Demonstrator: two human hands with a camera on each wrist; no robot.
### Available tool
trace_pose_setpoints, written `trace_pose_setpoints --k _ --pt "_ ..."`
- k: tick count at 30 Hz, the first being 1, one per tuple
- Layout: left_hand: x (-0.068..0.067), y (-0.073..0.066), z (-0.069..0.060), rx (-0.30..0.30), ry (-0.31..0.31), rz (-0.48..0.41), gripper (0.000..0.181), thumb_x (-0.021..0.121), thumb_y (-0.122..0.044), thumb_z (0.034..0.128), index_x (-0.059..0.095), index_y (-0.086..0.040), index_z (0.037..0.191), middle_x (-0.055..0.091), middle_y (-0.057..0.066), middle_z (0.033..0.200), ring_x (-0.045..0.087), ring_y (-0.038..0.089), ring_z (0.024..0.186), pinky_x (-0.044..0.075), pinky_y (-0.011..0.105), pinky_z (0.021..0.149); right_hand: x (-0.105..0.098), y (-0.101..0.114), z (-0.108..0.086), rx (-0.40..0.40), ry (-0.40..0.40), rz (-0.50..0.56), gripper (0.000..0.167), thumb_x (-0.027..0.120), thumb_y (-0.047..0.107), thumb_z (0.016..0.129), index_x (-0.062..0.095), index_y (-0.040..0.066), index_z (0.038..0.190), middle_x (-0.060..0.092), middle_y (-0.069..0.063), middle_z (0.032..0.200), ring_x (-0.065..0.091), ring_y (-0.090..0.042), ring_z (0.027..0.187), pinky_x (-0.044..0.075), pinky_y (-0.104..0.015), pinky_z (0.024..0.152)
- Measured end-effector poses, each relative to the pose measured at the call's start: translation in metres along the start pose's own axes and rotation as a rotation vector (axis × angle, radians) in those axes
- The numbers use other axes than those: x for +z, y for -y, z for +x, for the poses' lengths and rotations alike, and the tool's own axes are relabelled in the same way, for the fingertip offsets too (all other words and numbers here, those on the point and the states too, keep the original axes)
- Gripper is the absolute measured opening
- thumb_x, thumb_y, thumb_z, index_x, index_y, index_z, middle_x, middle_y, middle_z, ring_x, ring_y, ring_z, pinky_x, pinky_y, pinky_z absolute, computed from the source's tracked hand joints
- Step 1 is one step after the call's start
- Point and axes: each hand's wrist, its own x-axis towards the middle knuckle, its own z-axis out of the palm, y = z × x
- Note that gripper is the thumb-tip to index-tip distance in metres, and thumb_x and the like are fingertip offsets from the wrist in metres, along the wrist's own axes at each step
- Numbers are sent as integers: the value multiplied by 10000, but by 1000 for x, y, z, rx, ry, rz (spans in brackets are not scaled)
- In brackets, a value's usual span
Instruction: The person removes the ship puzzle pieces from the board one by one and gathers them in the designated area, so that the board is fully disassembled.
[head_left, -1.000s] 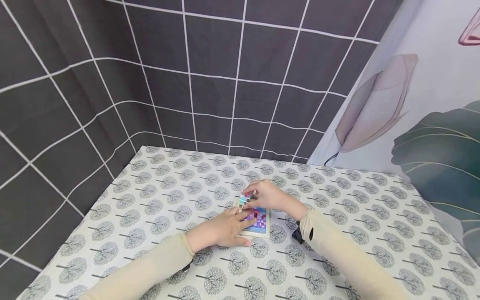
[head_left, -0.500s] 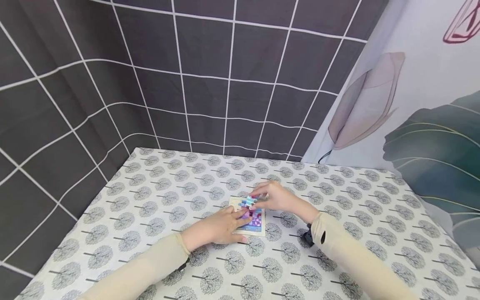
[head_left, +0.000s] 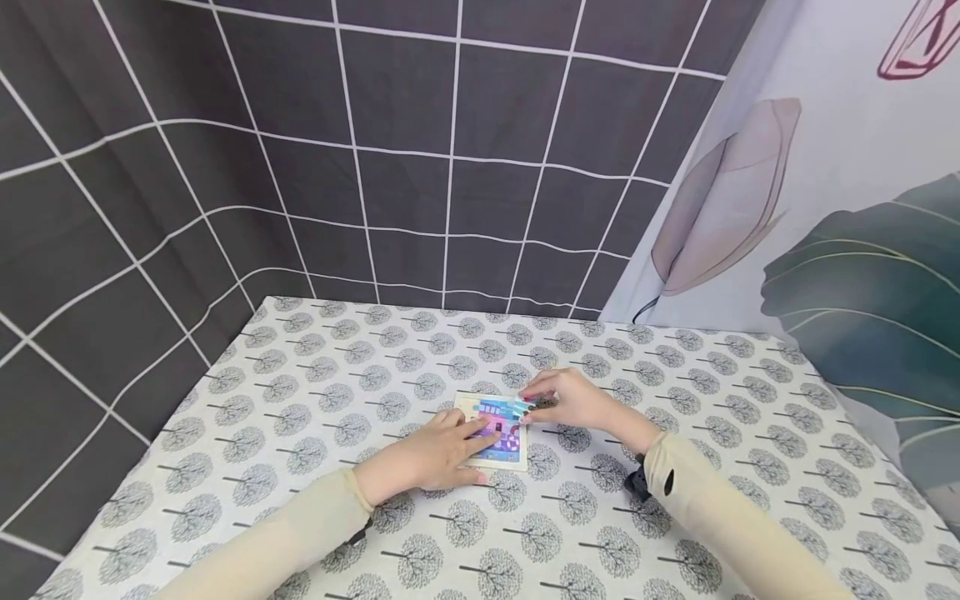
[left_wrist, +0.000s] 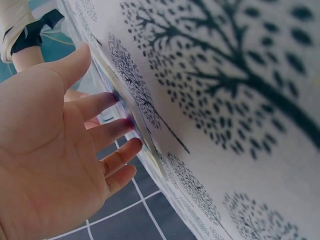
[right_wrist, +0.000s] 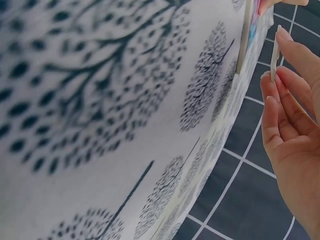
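Dark curtain with a white grid fills the left and back of my view, above a tablecloth printed with trees. From my station I read leftmost the person's left hand, fingers extended and spread, gripping nothing; two fingertips rest on the picture board, which lies flat on the cloth.

That board is the container here, as far as I can make out: a cream rim around a printed inlay in blue, pink and purple, with checks toward its lower right. The left fingers cover part of it, so I can't tell how many pieces sit inside or whether the far right corner is filled.

At that corner, the small striped piece is pinched between the thumb and fingers of the right hand. My right wrist view shows it edge-on, apart from the board and roughly parallel to it.

To do this well, I'd want light, steady left-hand pressure so the board doesn't slide, and the piece held level by its edges, turned until its outline matches before any push.

Farthest right hangs a pale curtain with large leaf shapes.
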Motion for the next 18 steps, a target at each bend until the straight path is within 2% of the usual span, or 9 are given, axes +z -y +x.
trace_pose_setpoints --k 4,11,18 --pt "0 0 0 -8 -2 -19 642 444 -532 916 316 -222 1464 274 49 1522 390 164 1068 350 339 1022 -1 -3 -3 -9 -2 9 390 759 262 755 694 22 1055 693 -59 1006 640 -170 897 543 -281 799" --pt "1 1 2 -11 -5 -36 639 452 -535 914 328 -227 1459 288 55 1517 385 170 1091 346 338 1013 -3 -9 -8 39 16 51 362 737 246 776 692 22 1058 689 -44 1008 628 -144 882 535 -244 783" --pt "-2 0 2 -20 24 -29 633 450 -524 917 318 -232 1462 280 47 1521 389 202 1142 330 352 1040 -3 -14 -14 31 24 18 352 732 222 782 689 8 1057 685 -90 1019 637 -201 907 548 -313 814"
